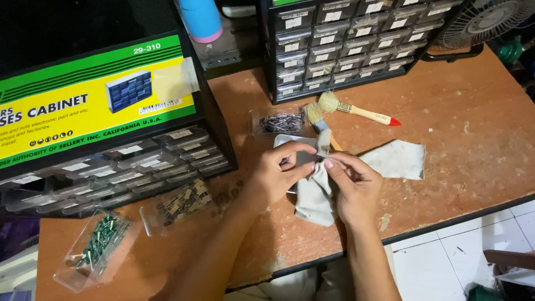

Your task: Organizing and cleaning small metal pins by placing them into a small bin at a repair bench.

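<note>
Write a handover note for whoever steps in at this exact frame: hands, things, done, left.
Left hand: pinching the grey cloth and a clear drawer at its top edge.
Right hand: fingertips on the same cloth fold, meeting the left.
Cloth drapes over the table edge; brush and a tray of pins lie behind.
Done: three drawers out on the table.
Left: cannot tell how far wiping has got.
</note>
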